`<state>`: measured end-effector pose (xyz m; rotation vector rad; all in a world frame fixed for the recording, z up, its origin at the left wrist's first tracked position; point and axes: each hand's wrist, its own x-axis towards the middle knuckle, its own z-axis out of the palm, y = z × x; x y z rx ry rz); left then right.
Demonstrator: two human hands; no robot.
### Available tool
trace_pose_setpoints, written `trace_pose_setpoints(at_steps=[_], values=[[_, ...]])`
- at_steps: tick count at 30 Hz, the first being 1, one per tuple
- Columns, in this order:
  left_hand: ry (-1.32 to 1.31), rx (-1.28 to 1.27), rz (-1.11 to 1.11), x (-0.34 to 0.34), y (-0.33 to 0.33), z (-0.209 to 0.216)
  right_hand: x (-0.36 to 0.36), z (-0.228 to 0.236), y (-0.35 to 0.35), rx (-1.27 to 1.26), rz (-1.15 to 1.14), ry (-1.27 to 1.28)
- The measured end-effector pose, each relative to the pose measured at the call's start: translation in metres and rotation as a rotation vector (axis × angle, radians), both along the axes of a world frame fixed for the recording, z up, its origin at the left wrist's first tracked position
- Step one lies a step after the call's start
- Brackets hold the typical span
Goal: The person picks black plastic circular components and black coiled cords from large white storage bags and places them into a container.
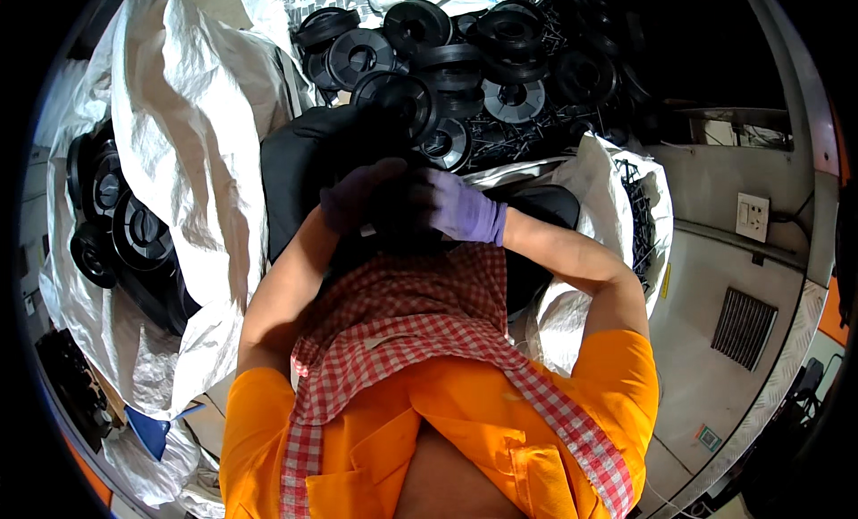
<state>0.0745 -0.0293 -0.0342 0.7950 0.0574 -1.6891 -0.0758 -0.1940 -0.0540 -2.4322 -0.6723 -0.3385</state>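
Your left hand (362,195) and right hand (451,206), both in purple gloves, are close together over your lap, with a dark thing (398,217) between them. It sits in deep shadow just in front of your red-and-white checked apron (407,291), so its shape is hard to make out. The fingers of your right hand bend inward toward it, and your left hand comes in from the opposite side; the fingertips are lost in the dark, so I cannot tell whether either is closed on it. Your black-trousered left knee (290,175) rises beside your left hand. Ahead of you lies a heap of black spools (360,59), round with open centres, some flat and some leaning on one another; a grey-looking disc (514,101) catches the light among them. Thin black sticks (505,139) are scattered between and beside these spools. On your left stands a tall white sack (192,152), its side folded, with more round black parts (138,228) lying inside it. On your right, another white sack (657,193) holds more slender black pieces (639,215). Beyond that, a pale wall panel carries a socket (752,217) and a dark vent grille (744,329).
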Motion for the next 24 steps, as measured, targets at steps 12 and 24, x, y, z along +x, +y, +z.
trace_pose_setpoints(at_steps=[12, 24], values=[[-1.284, -0.062, 0.133, -0.056, 0.003, -0.020, -0.006, 0.016, 0.012, 0.507, -0.506, 0.682], [-0.612, 0.015, -0.021, -0.036, -0.006, 0.022, -0.029, -0.009, 0.023, 0.930, -0.636, 0.714]])
